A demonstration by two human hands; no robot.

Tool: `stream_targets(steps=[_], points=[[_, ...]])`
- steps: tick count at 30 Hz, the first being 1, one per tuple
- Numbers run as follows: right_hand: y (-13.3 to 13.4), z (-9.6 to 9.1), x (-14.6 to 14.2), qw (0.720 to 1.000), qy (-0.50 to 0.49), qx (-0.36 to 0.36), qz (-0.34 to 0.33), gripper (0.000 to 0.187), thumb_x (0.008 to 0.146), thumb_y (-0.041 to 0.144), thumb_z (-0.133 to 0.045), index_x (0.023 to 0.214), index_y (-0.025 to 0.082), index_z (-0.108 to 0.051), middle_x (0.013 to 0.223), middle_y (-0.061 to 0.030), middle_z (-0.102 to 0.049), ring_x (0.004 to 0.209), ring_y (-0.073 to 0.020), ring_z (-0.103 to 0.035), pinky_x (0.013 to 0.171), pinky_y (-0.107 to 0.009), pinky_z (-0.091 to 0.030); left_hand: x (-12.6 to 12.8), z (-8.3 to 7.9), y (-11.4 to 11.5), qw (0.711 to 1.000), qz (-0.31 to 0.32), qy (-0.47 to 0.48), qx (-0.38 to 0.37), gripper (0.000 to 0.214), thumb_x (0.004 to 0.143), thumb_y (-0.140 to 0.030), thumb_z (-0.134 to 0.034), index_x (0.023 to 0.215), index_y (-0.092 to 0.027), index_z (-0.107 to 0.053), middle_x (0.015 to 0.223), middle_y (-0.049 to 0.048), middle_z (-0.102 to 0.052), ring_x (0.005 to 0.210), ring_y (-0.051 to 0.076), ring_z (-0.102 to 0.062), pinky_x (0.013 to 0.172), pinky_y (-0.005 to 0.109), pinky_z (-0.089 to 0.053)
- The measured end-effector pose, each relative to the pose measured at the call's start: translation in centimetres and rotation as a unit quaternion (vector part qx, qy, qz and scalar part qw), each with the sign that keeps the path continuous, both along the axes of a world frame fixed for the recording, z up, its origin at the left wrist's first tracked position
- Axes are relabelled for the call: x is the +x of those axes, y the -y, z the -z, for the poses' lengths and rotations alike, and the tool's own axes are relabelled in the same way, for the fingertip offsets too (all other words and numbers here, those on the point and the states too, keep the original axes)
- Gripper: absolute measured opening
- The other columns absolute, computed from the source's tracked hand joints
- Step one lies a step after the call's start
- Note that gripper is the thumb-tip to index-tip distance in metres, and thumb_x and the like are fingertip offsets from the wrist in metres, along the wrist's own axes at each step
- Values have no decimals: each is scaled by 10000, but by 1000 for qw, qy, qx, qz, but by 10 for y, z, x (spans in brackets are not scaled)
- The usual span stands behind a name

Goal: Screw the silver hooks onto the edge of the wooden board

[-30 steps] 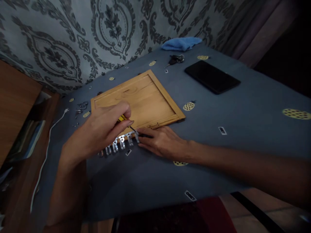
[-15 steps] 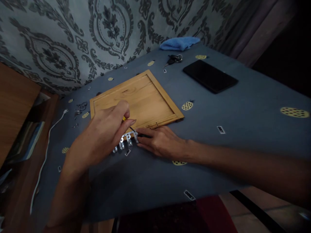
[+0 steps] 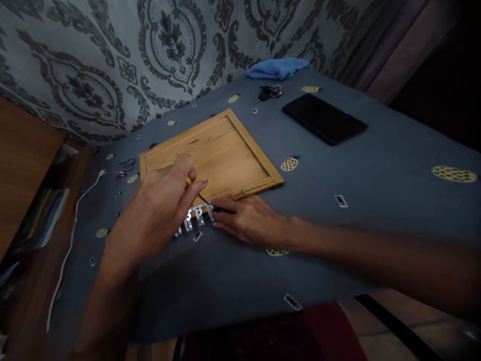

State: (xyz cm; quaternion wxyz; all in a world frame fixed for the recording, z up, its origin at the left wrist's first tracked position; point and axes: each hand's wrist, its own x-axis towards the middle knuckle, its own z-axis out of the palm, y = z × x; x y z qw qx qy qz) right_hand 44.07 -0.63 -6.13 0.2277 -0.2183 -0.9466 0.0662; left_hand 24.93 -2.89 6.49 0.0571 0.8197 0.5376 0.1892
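A flat wooden board (image 3: 221, 150) with a raised rim lies on a blue patterned cloth (image 3: 376, 170). Along its near edge runs a silver metal rack of hooks (image 3: 195, 216). My left hand (image 3: 161, 210) is closed round a small screwdriver with a yellow handle (image 3: 189, 182); its dark shaft slants down to the right end of the rack. My right hand (image 3: 251, 219) lies low on the cloth with its fingertips pinched at that same end of the rack, by the screwdriver's tip. What those fingertips hold is too small to make out.
A black tablet (image 3: 325, 119), a bunch of keys (image 3: 269, 92) and a folded blue cloth (image 3: 278, 67) lie toward the far edge by the patterned wall. Small metal parts (image 3: 126, 168) and a white cable (image 3: 75, 220) sit at the left, next to a wooden shelf (image 3: 22, 165).
My left hand has shifted slightly forward and right over the hook rack, hiding more of its left hooks. My right hand has stayed in place.
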Motion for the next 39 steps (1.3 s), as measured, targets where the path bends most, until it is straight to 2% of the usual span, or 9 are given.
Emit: stream_targets(steps=[4,7,12,19,27,35,39], points=[[0,-2,0,1000,4,-1,-4,245,1087,298,-540,1107,179,-754,1247,-94,-751,730,-148,-695,579,-298,-436,-2,-3,-1,1000,4,-13,10,177,984,-328,-594,846,-246,-520,631,-31,-623,530,176,-556,551,314,-313],[-1,-1,0,1000,1,-6,-6,253,1091,297,-531,1121,177,-752,1271,-93,-745,736,-146,-698,579,-298,-439,-8,-15,0,1000,12,7,2,191,972,-380,-610,851,-250,-540,629,-25,-681,524,183,-620,519,310,-369],[-1,2,0,1000,-8,-9,-5,255,1088,299,-540,1145,178,-758,1284,-98,-745,783,-162,-718,611,-300,-476,-19,-30,7,998,-31,55,19,251,956,-485,-635,851,-271,-555,600,-23,-717,493,192,-673,498,318,-440],[0,1,0,1000,-20,-3,-4,217,1068,289,-581,1114,181,-764,1261,-98,-752,784,-157,-715,612,-281,-474,-14,-19,1,999,26,31,-12,214,967,-409,-621,827,-259,-556,591,-14,-651,517,190,-601,498,309,-364],[-1,0,0,1000,-9,9,-7,257,1087,300,-535,1098,173,-757,1243,-105,-753,727,-152,-701,584,-298,-461,-8,-5,0,999,23,33,-7,224,980,-404,-590,827,-249,-537,622,-15,-612,553,186,-563,547,308,-315],[-1,1,0,1000,-9,21,-6,225,1068,298,-576,1107,172,-759,1254,-98,-758,726,-178,-715,563,-310,-461,-7,-4,-2,999,24,19,-9,220,985,-365,-593,807,-246,-540,629,-22,-610,545,176,-546,550,308,-308],[-1,-1,1,1000,-1,10,-8,247,1081,291,-548,1111,169,-761,1256,-104,-755,750,-176,-719,582,-309,-476,-11,-8,0,997,62,24,-34,124,961,-320,-609,872,-252,-556,688,-14,-616,585,179,-555,558,314,-322]])
